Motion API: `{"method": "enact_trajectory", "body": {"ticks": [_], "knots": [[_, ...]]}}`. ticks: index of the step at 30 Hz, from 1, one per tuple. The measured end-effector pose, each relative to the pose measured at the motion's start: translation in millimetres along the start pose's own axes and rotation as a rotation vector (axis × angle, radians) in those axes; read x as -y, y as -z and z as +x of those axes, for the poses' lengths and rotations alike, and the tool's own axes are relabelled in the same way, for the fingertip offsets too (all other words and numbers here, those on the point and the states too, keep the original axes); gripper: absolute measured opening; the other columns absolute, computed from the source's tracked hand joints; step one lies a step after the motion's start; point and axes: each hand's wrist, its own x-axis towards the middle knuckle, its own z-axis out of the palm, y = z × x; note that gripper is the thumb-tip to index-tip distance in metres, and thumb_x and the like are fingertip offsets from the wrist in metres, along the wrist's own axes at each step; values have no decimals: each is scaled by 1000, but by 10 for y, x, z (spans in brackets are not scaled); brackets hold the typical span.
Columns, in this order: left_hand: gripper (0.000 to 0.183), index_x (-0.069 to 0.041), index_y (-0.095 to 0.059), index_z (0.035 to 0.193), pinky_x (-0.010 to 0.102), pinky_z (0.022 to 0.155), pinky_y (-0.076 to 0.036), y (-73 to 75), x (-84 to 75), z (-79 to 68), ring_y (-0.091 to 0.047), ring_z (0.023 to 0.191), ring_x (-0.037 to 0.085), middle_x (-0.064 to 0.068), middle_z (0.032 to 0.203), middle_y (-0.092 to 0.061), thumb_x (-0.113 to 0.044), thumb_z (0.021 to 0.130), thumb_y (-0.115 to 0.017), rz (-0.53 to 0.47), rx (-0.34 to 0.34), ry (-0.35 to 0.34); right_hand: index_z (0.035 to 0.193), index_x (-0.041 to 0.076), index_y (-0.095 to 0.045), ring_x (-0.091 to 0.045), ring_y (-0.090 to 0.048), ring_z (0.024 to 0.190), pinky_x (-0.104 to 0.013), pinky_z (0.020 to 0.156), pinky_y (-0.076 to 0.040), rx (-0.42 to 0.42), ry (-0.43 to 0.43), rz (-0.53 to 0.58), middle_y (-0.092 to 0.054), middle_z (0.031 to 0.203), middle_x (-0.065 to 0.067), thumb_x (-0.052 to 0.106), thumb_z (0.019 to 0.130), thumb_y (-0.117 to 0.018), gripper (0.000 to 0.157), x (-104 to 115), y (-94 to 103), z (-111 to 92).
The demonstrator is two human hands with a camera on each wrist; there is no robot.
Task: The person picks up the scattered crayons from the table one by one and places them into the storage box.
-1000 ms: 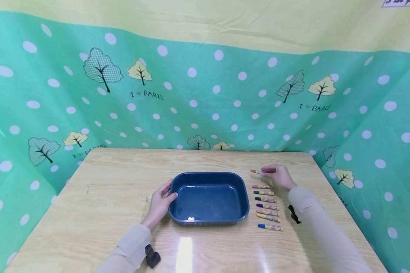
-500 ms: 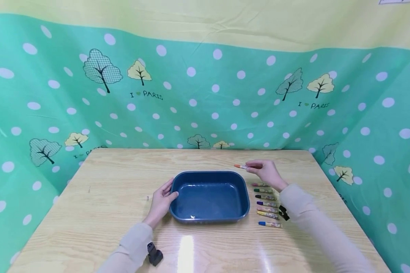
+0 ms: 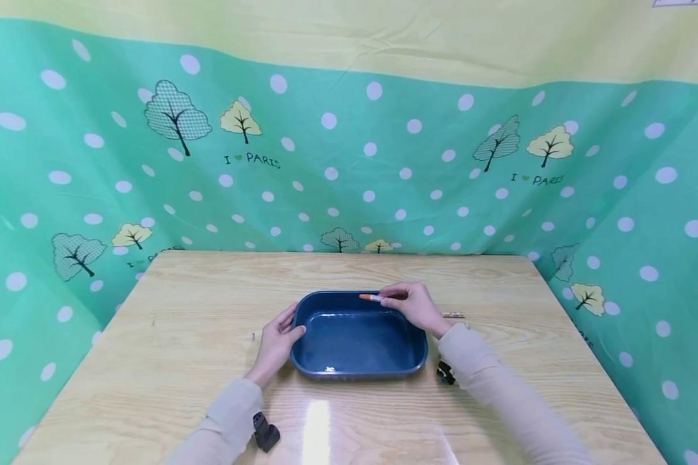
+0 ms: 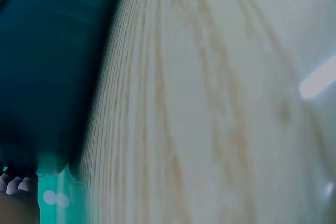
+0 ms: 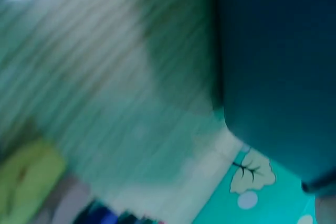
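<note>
A dark blue rectangular basin (image 3: 357,345) sits mid-table in the head view. My left hand (image 3: 274,342) grips its left rim, thumb over the edge and fingers along the outer wall. Over the basin's back right part, my right hand (image 3: 414,306) pinches an orange-tipped crayon (image 3: 370,298) between thumb and fingers, the tip pointing left. In the left wrist view the basin's side wall (image 4: 52,66) rises close by, with some fingertips (image 4: 14,184) at the lower corner. The right wrist view shows the basin's outer wall (image 5: 283,66), but the held crayon is out of sight.
Right of the basin, more crayons (image 3: 454,315) lie on the wooden table (image 3: 198,290), mostly hidden under my right forearm. A yellow crayon (image 5: 29,182) appears blurred in the right wrist view. A green polka-dot curtain (image 3: 349,194) stands behind the table.
My right hand has carried the orange crayon leftward from behind the crayon row to above the basin. The right forearm now covers most of that row. My left hand keeps its grip.
</note>
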Motion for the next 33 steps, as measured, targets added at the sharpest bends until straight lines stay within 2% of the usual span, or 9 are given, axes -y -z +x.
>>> {"method": "enact_trajectory", "body": {"ticks": [7,15,22,25,33], "knots": [[55,-4,-43,134,36,104,-38,-10,1,-8,-42,126,31,20,137,-43,1,81,-57,3,-9,9,99,15,-71,-10,-63,81,-24,70,-57,35,-3,-20,-69,98,-1,15,80,-67,20,11,-149,18],[55,-4,-43,134,36,103,-39,8,-16,-1,-43,126,31,21,137,-43,1,82,-57,2,-8,-1,102,13,-70,-10,-62,84,-24,72,-56,107,8,-74,-69,96,1,17,80,-67,22,34,-258,45],[54,-3,-42,134,38,102,-39,-4,-19,0,-43,125,34,22,136,-43,1,82,-57,27,8,2,98,11,-71,-11,-61,82,-25,71,-56,69,-6,-147,-70,90,0,14,79,-68,20,5,-290,22],[54,-4,-43,134,38,102,-39,3,-16,3,-42,125,34,22,136,-43,1,82,-57,24,2,0,98,9,-71,-11,-61,80,-24,69,-56,70,30,-187,-70,89,0,13,80,-68,19,-13,-303,24],[55,-5,-42,135,36,103,-39,-2,-6,22,-42,126,31,20,137,-43,0,82,-58,20,13,8,98,11,-71,-9,-61,80,-24,69,-56,78,7,-218,-69,90,1,15,80,-67,19,-26,-308,20]]}}
